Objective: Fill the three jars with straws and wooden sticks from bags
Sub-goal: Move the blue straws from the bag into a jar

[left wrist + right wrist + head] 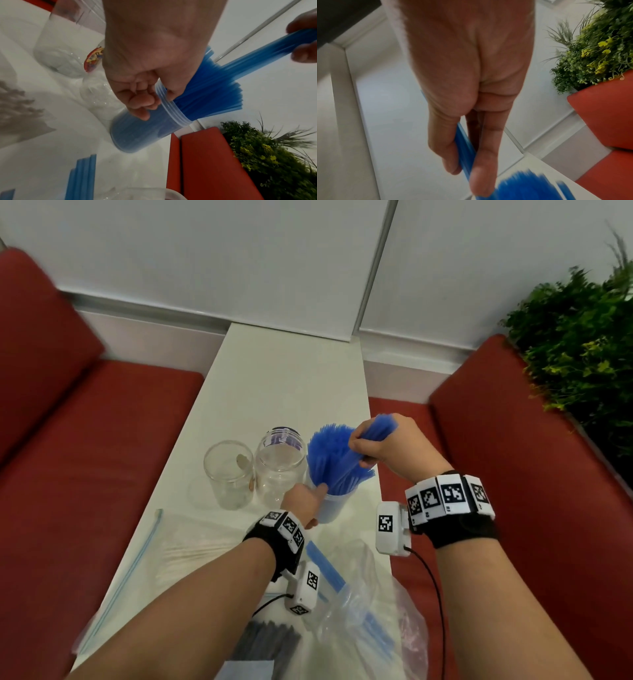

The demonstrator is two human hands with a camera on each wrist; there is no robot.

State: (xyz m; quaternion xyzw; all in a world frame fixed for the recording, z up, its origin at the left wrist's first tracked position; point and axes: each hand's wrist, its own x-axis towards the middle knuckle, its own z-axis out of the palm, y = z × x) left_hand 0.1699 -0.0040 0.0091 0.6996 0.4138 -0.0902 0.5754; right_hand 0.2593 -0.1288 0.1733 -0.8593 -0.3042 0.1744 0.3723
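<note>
At centre frame, the right hand (387,445) pinches a bundle of blue straws (373,436) over the right-hand jar (330,505), which the left hand (303,503) grips, likely steadying it for loading; two jars beside it are unfilled.

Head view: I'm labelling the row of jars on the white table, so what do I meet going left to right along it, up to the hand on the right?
Empty clear jar → second clear jar, purple print at its rim → jar of blue straws, held by the left hand → right hand gripping a bundle of straws.
</note>
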